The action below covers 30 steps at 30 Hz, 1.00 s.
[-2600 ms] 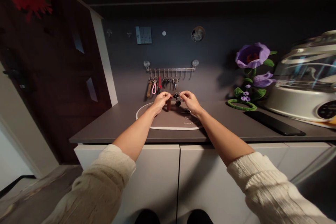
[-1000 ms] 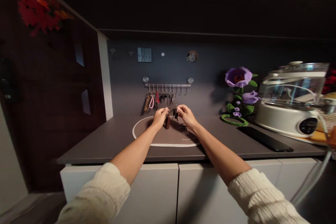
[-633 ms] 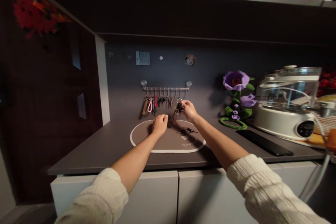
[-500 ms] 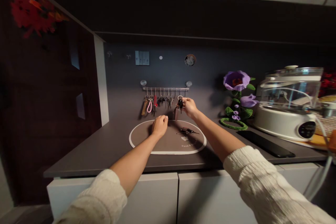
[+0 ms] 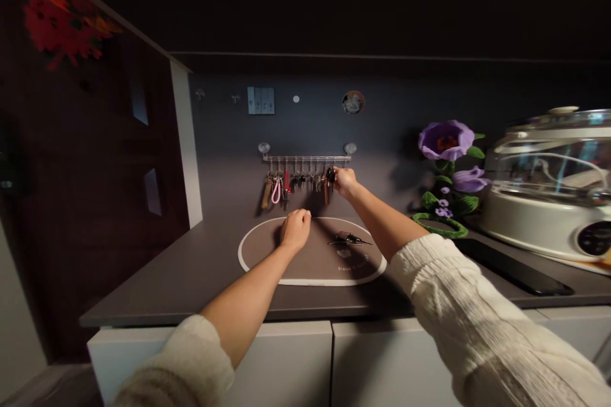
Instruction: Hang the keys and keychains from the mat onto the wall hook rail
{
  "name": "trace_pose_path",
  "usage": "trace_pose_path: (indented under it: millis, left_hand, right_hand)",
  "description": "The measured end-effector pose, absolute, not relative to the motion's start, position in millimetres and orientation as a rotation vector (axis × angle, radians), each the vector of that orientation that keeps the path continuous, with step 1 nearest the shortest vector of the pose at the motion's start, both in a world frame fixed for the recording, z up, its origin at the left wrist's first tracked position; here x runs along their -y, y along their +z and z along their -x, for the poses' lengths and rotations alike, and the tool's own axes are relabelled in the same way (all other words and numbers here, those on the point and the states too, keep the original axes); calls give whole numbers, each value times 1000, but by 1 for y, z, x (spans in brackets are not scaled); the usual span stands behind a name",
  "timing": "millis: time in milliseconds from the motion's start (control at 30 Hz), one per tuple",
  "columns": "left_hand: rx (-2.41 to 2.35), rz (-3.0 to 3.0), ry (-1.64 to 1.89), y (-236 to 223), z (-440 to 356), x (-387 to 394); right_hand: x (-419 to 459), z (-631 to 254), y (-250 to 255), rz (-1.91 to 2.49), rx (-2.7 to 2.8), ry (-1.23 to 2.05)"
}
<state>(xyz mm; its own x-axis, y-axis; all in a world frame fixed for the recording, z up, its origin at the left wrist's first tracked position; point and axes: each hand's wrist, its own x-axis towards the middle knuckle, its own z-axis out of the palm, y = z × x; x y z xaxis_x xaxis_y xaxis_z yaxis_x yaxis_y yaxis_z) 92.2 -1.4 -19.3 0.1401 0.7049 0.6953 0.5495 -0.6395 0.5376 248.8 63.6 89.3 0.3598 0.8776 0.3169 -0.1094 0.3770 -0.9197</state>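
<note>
Black keys (image 5: 330, 175) with a narrow brown fob (image 5: 326, 193) are hanging in the pinching right hand (image 5: 344, 182), higher than the clenched left hand (image 5: 296, 227).

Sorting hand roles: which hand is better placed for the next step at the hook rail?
Right, I'd say. The right hand is up at the hook rail, holding the key bunch close to its hooks. The left hand is lower, over the mat, and nothing shows in its grasp.

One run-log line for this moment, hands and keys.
right hand: holds key bunch at hook rail; left hand: curled, grip hidden; mat: other keys on it
</note>
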Motion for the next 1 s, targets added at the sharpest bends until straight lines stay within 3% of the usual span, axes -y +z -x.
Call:
trace_pose_path:
  millis: [633,1000]
  left_hand:
    - [-1325,-2295,1453,-20,-92,-1]
    - [-1354,-2391,1418,-20,-91,-1]
  right_hand:
    - [-64,-245,68,902,947,870]
    - [-88,-254,56,982,1008,604]
